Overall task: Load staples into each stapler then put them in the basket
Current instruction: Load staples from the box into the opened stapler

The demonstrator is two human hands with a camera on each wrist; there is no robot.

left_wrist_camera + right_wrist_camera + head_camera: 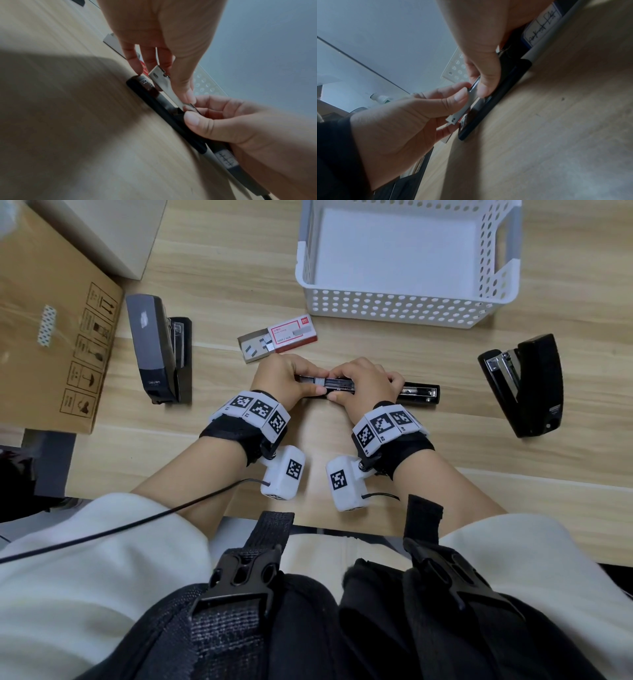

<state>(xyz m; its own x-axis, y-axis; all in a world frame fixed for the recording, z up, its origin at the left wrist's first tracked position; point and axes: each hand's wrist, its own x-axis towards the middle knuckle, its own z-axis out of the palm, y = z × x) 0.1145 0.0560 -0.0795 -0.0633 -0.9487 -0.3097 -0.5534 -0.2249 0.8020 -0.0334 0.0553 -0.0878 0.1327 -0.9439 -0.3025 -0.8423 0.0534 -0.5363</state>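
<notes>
Stapler [416, 393], folded out flat, is lying on the table [239, 285] near the person, just nearer than the staple box [279, 338]. Left hand [284, 380] is pinching its metal magazine [160, 79] between thumb and fingers, while right hand [364, 386] is gripping the middle, thumb on the near edge. Basket [404, 306] is sitting beyond, with a grey stapler [156, 347] left and black stapler [532, 385] right.
</notes>
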